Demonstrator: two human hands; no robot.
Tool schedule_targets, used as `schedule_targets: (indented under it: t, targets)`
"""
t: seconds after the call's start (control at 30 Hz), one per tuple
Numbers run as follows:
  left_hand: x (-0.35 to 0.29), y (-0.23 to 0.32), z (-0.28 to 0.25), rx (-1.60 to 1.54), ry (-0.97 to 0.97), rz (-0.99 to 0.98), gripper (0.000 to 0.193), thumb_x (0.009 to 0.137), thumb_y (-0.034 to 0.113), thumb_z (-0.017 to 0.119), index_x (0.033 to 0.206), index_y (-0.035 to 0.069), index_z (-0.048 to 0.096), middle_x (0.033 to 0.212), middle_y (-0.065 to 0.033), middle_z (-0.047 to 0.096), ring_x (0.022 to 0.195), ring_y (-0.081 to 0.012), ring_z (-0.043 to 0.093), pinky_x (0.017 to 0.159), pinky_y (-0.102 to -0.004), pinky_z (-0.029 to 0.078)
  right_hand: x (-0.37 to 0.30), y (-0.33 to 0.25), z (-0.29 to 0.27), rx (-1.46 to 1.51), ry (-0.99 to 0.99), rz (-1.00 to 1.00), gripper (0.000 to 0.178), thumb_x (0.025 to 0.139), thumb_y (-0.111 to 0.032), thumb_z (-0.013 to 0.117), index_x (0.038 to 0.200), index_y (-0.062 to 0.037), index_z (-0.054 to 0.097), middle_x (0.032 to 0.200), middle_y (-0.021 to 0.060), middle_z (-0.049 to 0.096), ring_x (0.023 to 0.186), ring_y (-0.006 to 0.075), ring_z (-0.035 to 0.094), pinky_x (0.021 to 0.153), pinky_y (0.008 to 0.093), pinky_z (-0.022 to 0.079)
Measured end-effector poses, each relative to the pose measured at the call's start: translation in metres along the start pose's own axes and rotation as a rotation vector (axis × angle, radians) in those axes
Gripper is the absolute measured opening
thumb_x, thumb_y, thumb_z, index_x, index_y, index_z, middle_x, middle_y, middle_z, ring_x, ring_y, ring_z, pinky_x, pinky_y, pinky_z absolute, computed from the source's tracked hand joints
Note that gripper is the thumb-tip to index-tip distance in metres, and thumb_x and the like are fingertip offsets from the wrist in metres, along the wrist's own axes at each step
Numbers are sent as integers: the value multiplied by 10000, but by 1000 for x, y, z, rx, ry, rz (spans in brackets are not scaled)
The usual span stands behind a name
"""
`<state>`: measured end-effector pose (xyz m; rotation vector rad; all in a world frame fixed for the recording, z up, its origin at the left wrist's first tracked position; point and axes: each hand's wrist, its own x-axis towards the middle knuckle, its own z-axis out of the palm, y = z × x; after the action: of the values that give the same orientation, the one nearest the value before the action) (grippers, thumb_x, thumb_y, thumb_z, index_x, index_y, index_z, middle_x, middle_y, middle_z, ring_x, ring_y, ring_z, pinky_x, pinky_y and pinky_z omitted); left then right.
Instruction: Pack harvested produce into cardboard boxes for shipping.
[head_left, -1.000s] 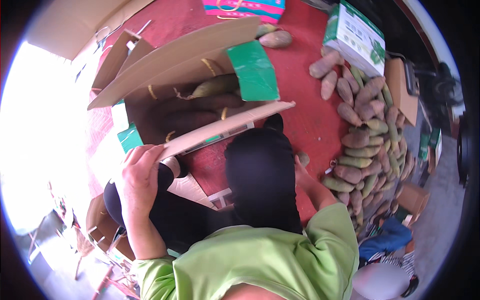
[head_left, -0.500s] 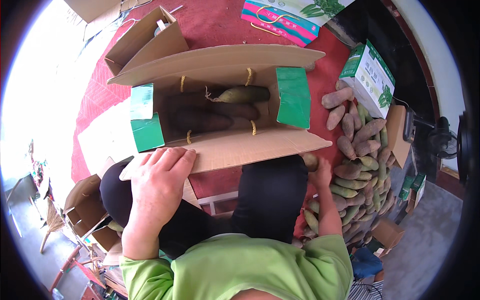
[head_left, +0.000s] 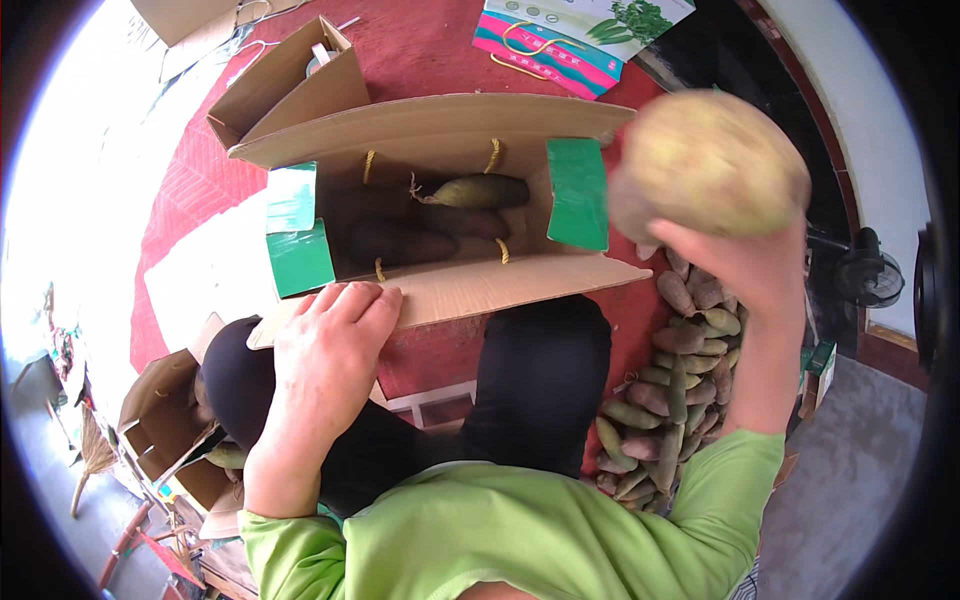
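One sweet potato (head_left: pixel 712 162) now sits raised in the right hand (head_left: pixel 745 270), which grasps it from below beside the open carton (head_left: pixel 440 290); half a second ago that hand was down at the heap (head_left: pixel 670 400). Left hand (head_left: pixel 325 350) lies flat on the near flap, holding nothing.

There is a single view, from a wide fisheye camera worn on the person's head. It looks steeply down past the green-sleeved chest and dark knees onto the red floor (head_left: pixel 420 60). The open cardboard box (head_left: pixel 440 215) sits near, about centre frame, and the raised root (head_left: pixel 715 165) is closest to the lens. Straight edges bow toward the dark round rim, where detail is probably too washed out to read.
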<state>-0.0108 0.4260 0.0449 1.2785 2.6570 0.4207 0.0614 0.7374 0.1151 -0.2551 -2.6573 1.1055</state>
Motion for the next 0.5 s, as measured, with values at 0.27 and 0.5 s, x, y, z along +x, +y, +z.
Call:
schedule_targets:
  t: [0.27, 0.5]
  targets:
    - [3, 1, -2, -5, 15, 36, 279, 746, 67, 579, 1017, 66, 646, 944, -50, 625, 904, -232, 616, 781, -362, 492, 58, -2, 130, -370, -492, -213, 610, 572, -143, 812, 1122, -83, 556, 1049, 115, 595, 1015, 310, 586, 862, 424, 497]
    - [2, 1, 0, 5, 38, 30, 250, 756, 63, 578, 995, 76, 649, 939, -44, 629, 883, -229, 620, 774, -362, 493, 49, 32, 167, -700, -805, -307, 547, 621, -118, 763, 1132, -96, 570, 1053, 138, 596, 998, 329, 601, 827, 413, 518]
